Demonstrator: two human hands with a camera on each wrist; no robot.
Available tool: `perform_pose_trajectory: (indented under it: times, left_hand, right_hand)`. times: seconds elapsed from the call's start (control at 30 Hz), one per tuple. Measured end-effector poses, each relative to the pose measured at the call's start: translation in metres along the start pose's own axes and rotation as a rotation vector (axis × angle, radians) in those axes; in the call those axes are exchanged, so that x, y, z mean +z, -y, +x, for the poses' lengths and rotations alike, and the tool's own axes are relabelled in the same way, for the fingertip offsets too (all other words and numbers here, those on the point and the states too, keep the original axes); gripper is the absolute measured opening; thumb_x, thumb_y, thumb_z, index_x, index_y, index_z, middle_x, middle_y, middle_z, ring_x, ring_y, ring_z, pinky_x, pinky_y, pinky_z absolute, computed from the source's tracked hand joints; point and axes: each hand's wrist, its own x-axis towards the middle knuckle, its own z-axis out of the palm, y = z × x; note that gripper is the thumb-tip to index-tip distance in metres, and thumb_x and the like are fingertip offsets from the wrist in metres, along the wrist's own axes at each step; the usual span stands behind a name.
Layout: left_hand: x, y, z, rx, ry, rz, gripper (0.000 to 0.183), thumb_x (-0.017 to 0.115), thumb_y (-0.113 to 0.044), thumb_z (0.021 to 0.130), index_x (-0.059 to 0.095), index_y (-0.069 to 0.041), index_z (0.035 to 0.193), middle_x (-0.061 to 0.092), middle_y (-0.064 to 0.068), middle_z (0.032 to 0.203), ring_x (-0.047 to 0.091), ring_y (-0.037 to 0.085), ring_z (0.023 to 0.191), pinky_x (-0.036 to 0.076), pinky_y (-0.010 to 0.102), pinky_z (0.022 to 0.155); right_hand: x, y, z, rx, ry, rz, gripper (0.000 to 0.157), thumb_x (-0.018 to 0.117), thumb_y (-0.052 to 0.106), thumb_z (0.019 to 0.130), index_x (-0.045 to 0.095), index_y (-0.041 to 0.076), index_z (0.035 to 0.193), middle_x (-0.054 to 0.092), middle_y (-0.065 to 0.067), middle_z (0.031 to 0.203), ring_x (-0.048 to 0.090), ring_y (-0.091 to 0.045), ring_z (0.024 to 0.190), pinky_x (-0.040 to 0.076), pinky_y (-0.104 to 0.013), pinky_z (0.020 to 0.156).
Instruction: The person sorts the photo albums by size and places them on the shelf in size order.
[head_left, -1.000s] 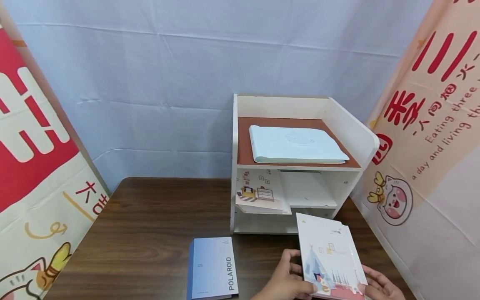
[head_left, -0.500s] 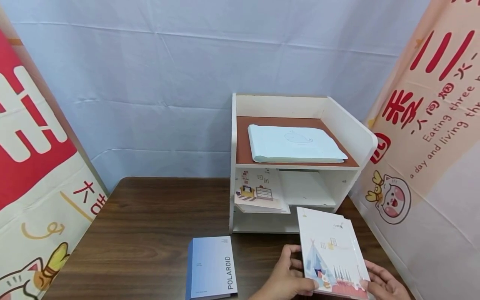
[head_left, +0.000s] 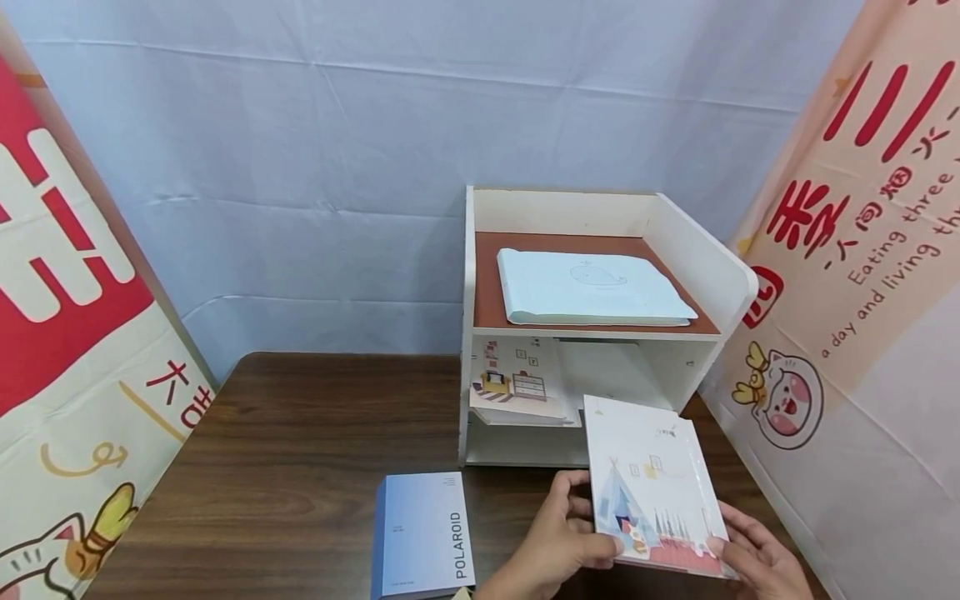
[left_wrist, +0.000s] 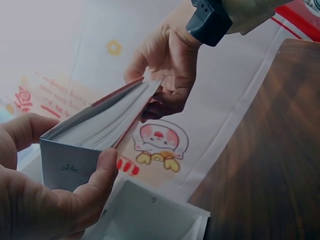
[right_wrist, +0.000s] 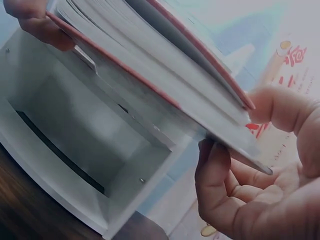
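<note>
Both hands hold a thick album with a white cover showing a blue tent, in front of the white shelf unit. My left hand grips its left side, thumb on the cover; in the left wrist view that hand pinches the spine edge. My right hand pinches the opposite side, thumb above and fingers below, as the right wrist view shows. The album is held off the table, its far edge in front of the middle shelf's right part. Its pages fan slightly between the covers.
An album with a room drawing lies at the middle shelf's left, jutting past the front edge. A pale blue album with a whale lies on the top. A blue POLAROID album rests on the brown table. Printed cloth hangs at right.
Both hands have carried the tent album forward and slightly left, closer to the middle shelf. The other albums stay where they were.
</note>
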Motion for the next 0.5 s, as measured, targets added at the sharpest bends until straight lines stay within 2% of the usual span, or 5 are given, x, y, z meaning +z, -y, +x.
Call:
perform_pose_trajectory:
  times: [0.07, 0.2, 0.3, 0.4, 0.5]
  left_hand:
    - [-0.002, -0.002, 0.001, 0.007, -0.005, -0.008, 0.071, 0.064, 0.016, 0.064, 0.04, -0.013, 0.125, 0.047, 0.015, 0.095, 0.059, 0.02, 0.074, 0.052, 0.028, 0.054]
    - [-0.006, -0.008, 0.002, 0.005, -0.021, -0.029, 0.07, 0.064, 0.015, 0.066, 0.042, -0.011, 0.127, 0.048, 0.015, 0.097, 0.059, 0.02, 0.074, 0.052, 0.029, 0.054]
    - [-0.008, -0.012, 0.004, -0.003, -0.035, -0.04, 0.067, 0.064, 0.014, 0.067, 0.043, -0.009, 0.126, 0.05, 0.016, 0.098, 0.06, 0.021, 0.074, 0.052, 0.03, 0.055]
    - [-0.009, -0.014, 0.006, -0.002, -0.052, -0.048, 0.064, 0.064, 0.014, 0.067, 0.045, -0.008, 0.124, 0.052, 0.015, 0.099, 0.06, 0.021, 0.075, 0.053, 0.031, 0.056]
    - [-0.011, -0.016, 0.008, 0.008, -0.065, -0.053, 0.061, 0.064, 0.015, 0.067, 0.047, -0.006, 0.122, 0.054, 0.014, 0.098, 0.061, 0.021, 0.075, 0.053, 0.031, 0.057]
  right_hand:
    - [0.003, 0.001, -0.001, -0.007, 0.006, 0.047, 0.057, 0.067, 0.02, 0.087, 0.034, 0.018, 0.133, 0.061, 0.013, 0.097, 0.059, -0.013, 0.088, 0.05, -0.032, 0.066]
    - [0.009, 0.003, -0.001, -0.014, 0.004, 0.114, 0.042, 0.068, 0.018, 0.086, 0.041, 0.024, 0.118, 0.063, 0.013, 0.094, 0.059, -0.01, 0.085, 0.046, -0.025, 0.055]
    - [0.013, 0.002, 0.002, -0.057, 0.02, 0.166, 0.04, 0.066, 0.013, 0.087, 0.041, 0.022, 0.117, 0.063, 0.01, 0.095, 0.059, -0.01, 0.087, 0.05, -0.025, 0.063]
    - [0.016, 0.001, 0.005, -0.12, 0.05, 0.219, 0.031, 0.063, 0.008, 0.089, 0.049, 0.024, 0.111, 0.063, 0.007, 0.096, 0.06, -0.011, 0.089, 0.051, -0.029, 0.073]
    - [0.018, 0.001, 0.008, -0.171, 0.079, 0.252, 0.027, 0.061, 0.006, 0.089, 0.057, 0.029, 0.102, 0.063, 0.005, 0.098, 0.06, -0.013, 0.089, 0.052, -0.031, 0.074]
